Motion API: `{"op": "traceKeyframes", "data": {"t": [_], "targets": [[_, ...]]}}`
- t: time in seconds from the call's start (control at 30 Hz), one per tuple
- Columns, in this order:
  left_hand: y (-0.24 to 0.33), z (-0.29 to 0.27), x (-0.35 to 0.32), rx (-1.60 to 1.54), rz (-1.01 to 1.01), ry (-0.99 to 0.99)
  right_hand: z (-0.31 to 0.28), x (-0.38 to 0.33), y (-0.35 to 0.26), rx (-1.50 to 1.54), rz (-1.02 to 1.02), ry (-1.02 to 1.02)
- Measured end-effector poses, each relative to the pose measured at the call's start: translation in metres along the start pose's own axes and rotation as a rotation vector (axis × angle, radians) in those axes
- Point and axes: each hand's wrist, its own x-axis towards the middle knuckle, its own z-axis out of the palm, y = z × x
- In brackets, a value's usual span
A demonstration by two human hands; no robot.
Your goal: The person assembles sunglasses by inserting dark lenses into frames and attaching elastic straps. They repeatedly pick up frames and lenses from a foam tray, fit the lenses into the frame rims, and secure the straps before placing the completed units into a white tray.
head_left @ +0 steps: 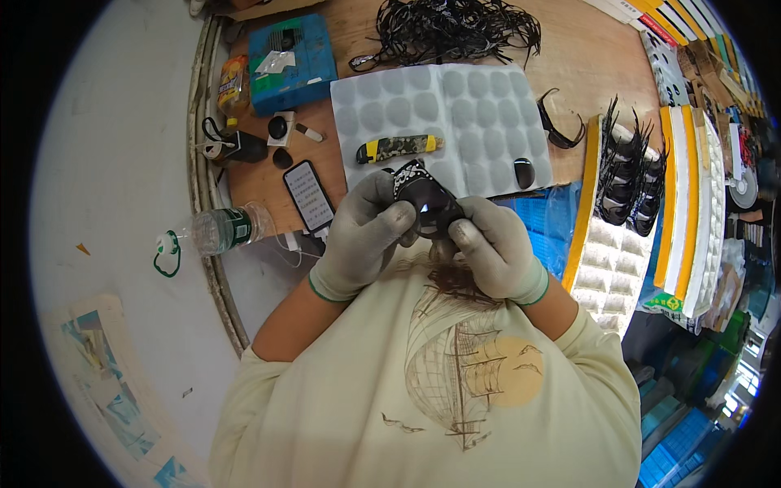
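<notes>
Both my hands wear light grey work gloves and meet close to my chest. My left hand (364,236) and my right hand (492,248) together hold a dark sunglasses frame (425,198) with a patterned black-and-white front and a dark lens. My left thumb presses on the lens near the middle. Just beyond the hands lies a white foam tray (480,106) with round dimples. On it rest a camouflage utility knife (399,148) with yellow ends and one loose dark lens (525,172).
A wooden table (586,57) holds a phone (308,195), a blue box (291,63), a pile of black frame parts (451,28) and a black frame (560,122). A water bottle (220,230) lies at the table's left edge. A white rack (626,175) at the right carries several black glasses.
</notes>
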Motion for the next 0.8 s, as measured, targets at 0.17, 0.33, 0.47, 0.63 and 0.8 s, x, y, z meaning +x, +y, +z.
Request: {"op": "traceKeyframes", "data": {"t": [0.17, 0.33, 0.47, 0.63, 0.8], "targets": [[0.015, 0.007, -0.008, 0.257, -0.016, 0.025, 0.002, -0.002, -0.004, 0.103, 0.018, 0.005], [0.034, 0.025, -0.024, 0.423, 0.047, -0.168, -0.012, -0.018, -0.009, 0.026, -0.015, -0.110], [0.043, 0.024, -0.017, 0.544, -0.075, -0.171, -0.002, -0.022, -0.008, 0.028, 0.019, 0.049], [0.025, 0.018, -0.014, 0.788, 0.040, -0.144, 0.017, -0.019, -0.005, 0.153, 0.088, 0.219], [0.035, 0.028, -0.010, 0.928, 0.069, -0.112, 0.025, -0.014, -0.023, -0.037, 0.077, 0.324]]}}
